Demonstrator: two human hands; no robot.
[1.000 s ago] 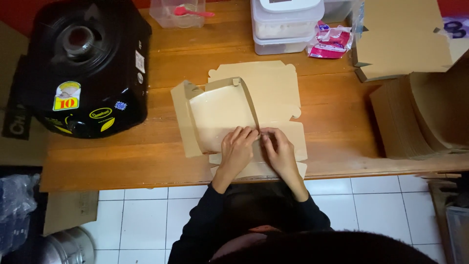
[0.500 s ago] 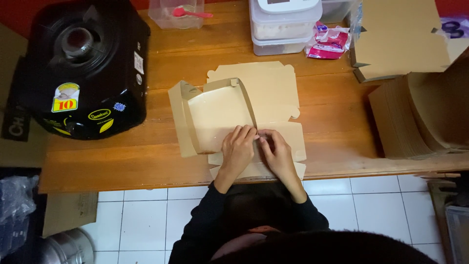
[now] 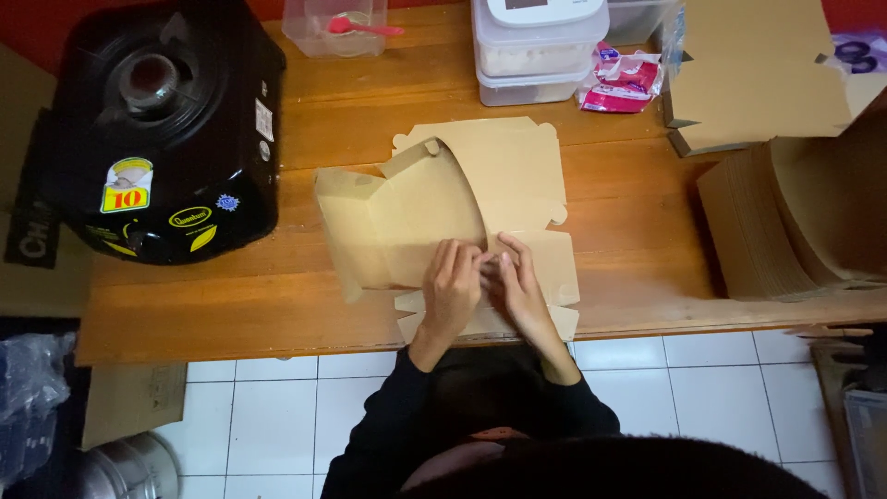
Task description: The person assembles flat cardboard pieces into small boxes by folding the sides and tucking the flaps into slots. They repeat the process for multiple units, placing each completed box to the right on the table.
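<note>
Two hands work at one flat brown cardboard box blank [image 3: 480,199] lying partly folded near the front edge of the wooden desk [image 3: 628,222]. Left hand [image 3: 453,291] lies palm down on the blank's near panel, fingers together and pointing away from the person, pressing the card flat. Right hand [image 3: 520,282] sits just beside it, fingers bent and fingertips pinching a small fold of the card where the raised side wall meets the near panel; the two hands touch at the fingertips. One panel of the blank stands tilted up on the left, and one flat lid panel with rounded tabs lies behind it.

One large black round cooker [image 3: 157,120] with stickers stands at the left of the desk. One clear plastic tub [image 3: 333,28] holding one pink spoon [image 3: 356,26] sits at the back edge. Two stacked clear lidded containers [image 3: 536,51] stand right of it, with one pink and white packet [image 3: 621,81] just beside them. One stack of flat cardboard blanks [image 3: 785,222] lies at the right, and one more loose brown sheet [image 3: 758,65] lies behind it. White floor tiles [image 3: 277,407] show below the desk.
</note>
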